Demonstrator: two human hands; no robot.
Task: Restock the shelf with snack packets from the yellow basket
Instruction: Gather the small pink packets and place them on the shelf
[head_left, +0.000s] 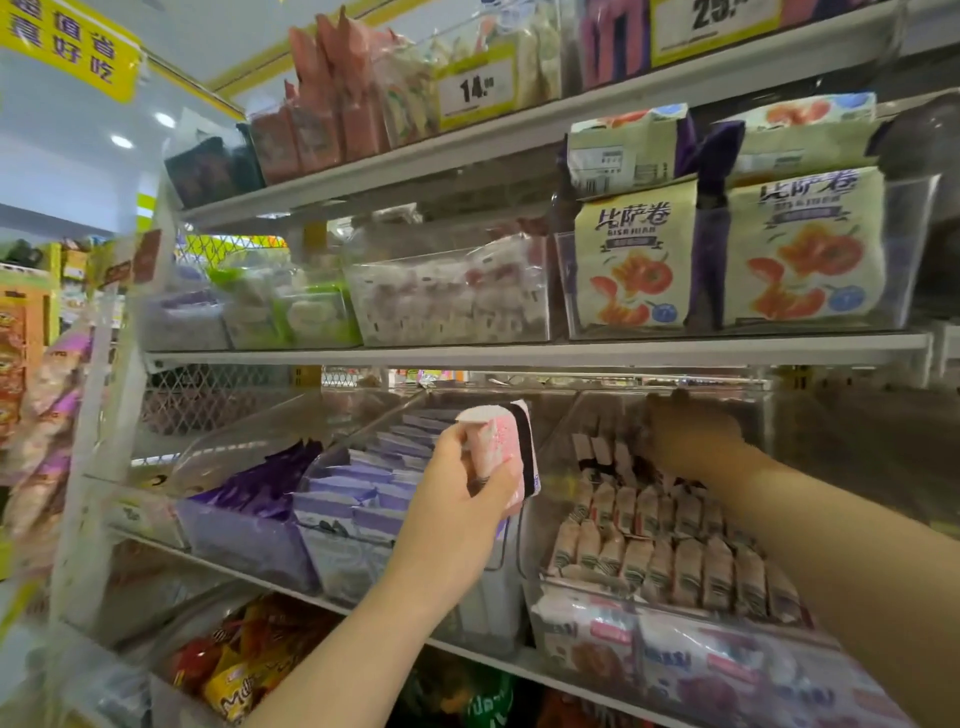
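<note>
Packets (491, 447), pink, are gripped in the left hand (462, 499), near the shelf (467, 649). The right hand (693, 436) reaches far into the right bin (649, 597), already well filled; I cannot tell its grip. The basket is out of view, and restocking looks midway.

A white metal tiered shelf (519, 356) carries rows of clear plastic bins (906, 260) side by side, each filled with snack packets (685, 571).
</note>
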